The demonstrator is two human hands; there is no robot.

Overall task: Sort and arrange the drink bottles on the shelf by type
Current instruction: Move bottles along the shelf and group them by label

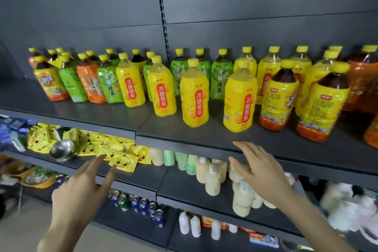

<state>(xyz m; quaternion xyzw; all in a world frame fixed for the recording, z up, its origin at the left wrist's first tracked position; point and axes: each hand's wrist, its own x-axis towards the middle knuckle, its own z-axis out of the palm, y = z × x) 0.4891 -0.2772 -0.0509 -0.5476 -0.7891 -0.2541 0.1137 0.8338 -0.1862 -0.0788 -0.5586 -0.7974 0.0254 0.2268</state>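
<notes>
Standing mixed on top shelf: pear-drink bottles, green tea bottles, iced tea bottles. Hovering in front, fingers spread, gripping nothing: left hand, right hand.

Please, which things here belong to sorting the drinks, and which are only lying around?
For the job: yellow pear drinks, green tea bottles, orange-label bottles, dark tea bottles, top shelf.
Lying about, on the lower shelves: duck packets, metal bowl, cans, cream bottles.
</notes>
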